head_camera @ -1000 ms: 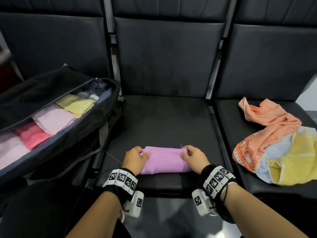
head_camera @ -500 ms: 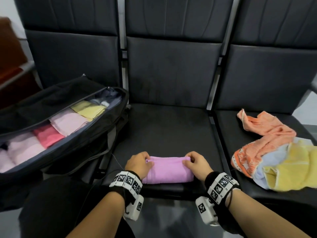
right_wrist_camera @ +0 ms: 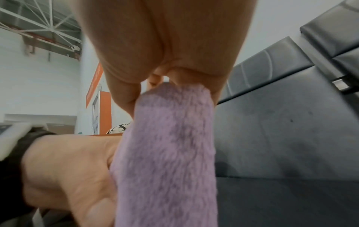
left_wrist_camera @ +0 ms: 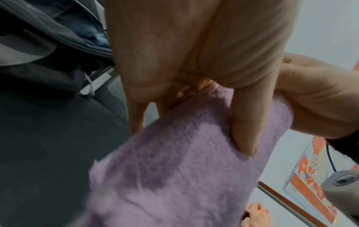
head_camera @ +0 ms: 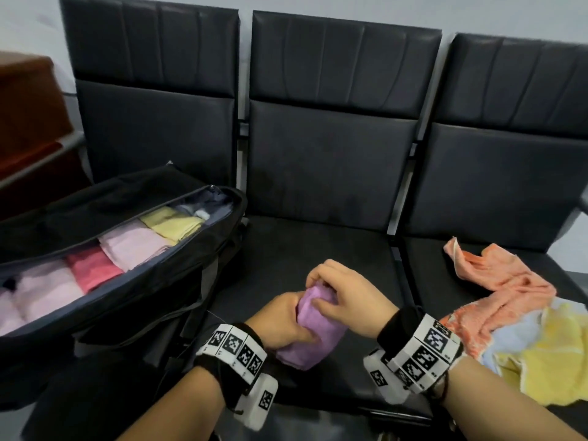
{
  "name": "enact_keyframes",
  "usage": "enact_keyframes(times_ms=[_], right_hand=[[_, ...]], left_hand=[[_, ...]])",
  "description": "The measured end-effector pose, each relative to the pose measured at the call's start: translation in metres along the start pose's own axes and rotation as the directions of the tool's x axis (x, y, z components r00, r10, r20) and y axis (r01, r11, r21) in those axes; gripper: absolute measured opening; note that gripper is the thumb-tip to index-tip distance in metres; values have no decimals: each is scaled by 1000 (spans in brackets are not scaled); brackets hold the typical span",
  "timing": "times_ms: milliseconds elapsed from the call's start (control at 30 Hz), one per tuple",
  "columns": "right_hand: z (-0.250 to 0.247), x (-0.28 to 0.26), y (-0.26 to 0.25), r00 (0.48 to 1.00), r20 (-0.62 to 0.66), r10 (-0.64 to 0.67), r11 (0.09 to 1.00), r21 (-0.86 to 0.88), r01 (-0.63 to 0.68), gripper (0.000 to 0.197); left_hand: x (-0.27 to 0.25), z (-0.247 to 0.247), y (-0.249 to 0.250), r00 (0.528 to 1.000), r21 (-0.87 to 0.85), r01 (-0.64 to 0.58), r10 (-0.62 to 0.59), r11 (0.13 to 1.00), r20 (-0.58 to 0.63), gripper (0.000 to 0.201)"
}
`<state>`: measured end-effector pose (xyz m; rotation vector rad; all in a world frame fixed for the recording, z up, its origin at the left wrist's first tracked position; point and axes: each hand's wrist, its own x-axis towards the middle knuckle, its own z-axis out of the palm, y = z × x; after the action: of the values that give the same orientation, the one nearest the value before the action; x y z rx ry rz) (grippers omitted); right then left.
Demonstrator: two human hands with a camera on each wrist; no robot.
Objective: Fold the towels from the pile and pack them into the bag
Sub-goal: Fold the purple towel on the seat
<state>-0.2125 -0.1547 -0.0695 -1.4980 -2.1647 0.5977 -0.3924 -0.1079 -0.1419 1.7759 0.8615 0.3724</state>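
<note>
A folded purple towel (head_camera: 313, 338) is lifted off the middle seat, tilted on end between both hands. My left hand (head_camera: 283, 319) grips its lower left side, thumb across the pile (left_wrist_camera: 242, 130). My right hand (head_camera: 343, 294) pinches its upper end from the right, and the towel (right_wrist_camera: 169, 153) fills the right wrist view. The open black bag (head_camera: 152, 281) lies on the left seat with folded pink, red and yellow towels in a row inside. The unfolded pile (head_camera: 515, 319) of orange, blue and yellow towels lies on the right seat.
Three black padded seats (head_camera: 318, 249) stand in a row with tall backrests behind. A brown piece of furniture (head_camera: 28, 122) stands at the far left. A metal armrest (head_camera: 572, 214) edges the right seat.
The purple towel lay flat on the seat with a hand at each end; both hands have now closed together and lifted it, turning it upright. The head view has tilted up.
</note>
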Motion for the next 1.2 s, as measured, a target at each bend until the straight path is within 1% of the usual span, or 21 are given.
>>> enact_keyframes(times_ms=[100, 167, 200, 267, 333, 400, 467, 500, 600, 667, 733, 767, 800, 833, 867, 900, 933, 1000, 1067, 1167, 1200], right_hand=[[1, 16, -1, 993, -114, 24, 991, 136, -9, 33], [5, 29, 1, 970, -193, 148, 941, 329, -78, 45], [7, 36, 2, 958, -189, 217, 900, 419, -121, 51], [15, 50, 4, 948, -115, 298, 817, 544, -191, 62], [27, 62, 5, 954, -14, 298, 701, 682, -209, 64], [38, 75, 4, 961, 82, 263, 592, 773, -228, 62], [46, 93, 0, 966, 131, 221, 549, 802, -234, 57], [49, 104, -2, 969, 118, 218, 545, 808, -221, 54], [56, 144, -9, 972, 47, 228, 576, 799, -174, 43], [60, 171, -17, 980, 35, 196, 614, 774, -151, 41], [62, 198, -23, 986, 17, 165, 678, 724, -126, 39], [61, 210, -26, 988, 11, 157, 711, 693, -120, 38], [62, 223, -29, 988, 9, 154, 744, 657, -122, 38], [62, 234, -32, 988, 12, 155, 777, 616, -130, 37], [63, 244, -35, 987, 19, 157, 806, 575, -140, 37], [64, 252, -37, 987, 29, 160, 828, 541, -150, 36], [66, 260, -39, 986, 37, 162, 844, 513, -158, 36], [71, 271, -41, 985, 60, 162, 869, 464, -171, 36], [78, 279, -43, 982, 102, 159, 886, 424, -188, 36], [88, 288, -48, 974, 167, 154, 901, 380, -208, 33], [92, 292, -51, 971, 183, 156, 900, 379, -216, 32]], left_hand=[[-6, -16, 6, 998, -55, -10, 7, 998, -57, 27], [-8, -30, 8, 987, -84, -4, -10, 996, -161, 29], [-8, -38, 8, 977, -103, -1, -22, 995, -214, 32], [-7, -55, 7, 950, -156, -3, -46, 988, -310, 29], [-7, -72, 6, 927, -262, -31, -71, 965, -369, 22], [-8, -91, 5, 919, -396, -66, -99, 916, -381, 26], [-8, -110, 1, 914, -494, -92, -124, 864, -387, 32], [-9, -119, -1, 911, -524, -95, -138, 847, -389, 35], [-6, -149, -7, 900, -556, -95, -168, 826, -403, 38], [-7, -173, -14, 891, -552, -89, -181, 829, -415, 35], [-7, -202, -24, 873, -525, -58, -212, 849, -440, 25], [-8, -217, -31, 847, -509, -35, -245, 860, -472, 17], [-8, -233, -40, 799, -510, -9, -300, 860, -521, 10], [-9, -249, -50, 728, -529, 13, -371, 848, -577, 9], [-9, -264, -62, 645, -556, 34, -443, 831, -623, 14], [-9, -277, -72, 578, -582, 57, -502, 811, -643, 17], [-9, -288, -81, 544, -602, 82, -542, 794, -640, 19], [-6, -302, -94, 538, -610, 141, -578, 780, -614, 28], [-5, -313, -99, 534, -575, 149, -555, 804, -638, 41], [-12, -338, -99, 515, -470, 48, -425, 881, -744, 56], [-17, -348, -98, 518, -402, 51, -368, 914, -772, 57]])
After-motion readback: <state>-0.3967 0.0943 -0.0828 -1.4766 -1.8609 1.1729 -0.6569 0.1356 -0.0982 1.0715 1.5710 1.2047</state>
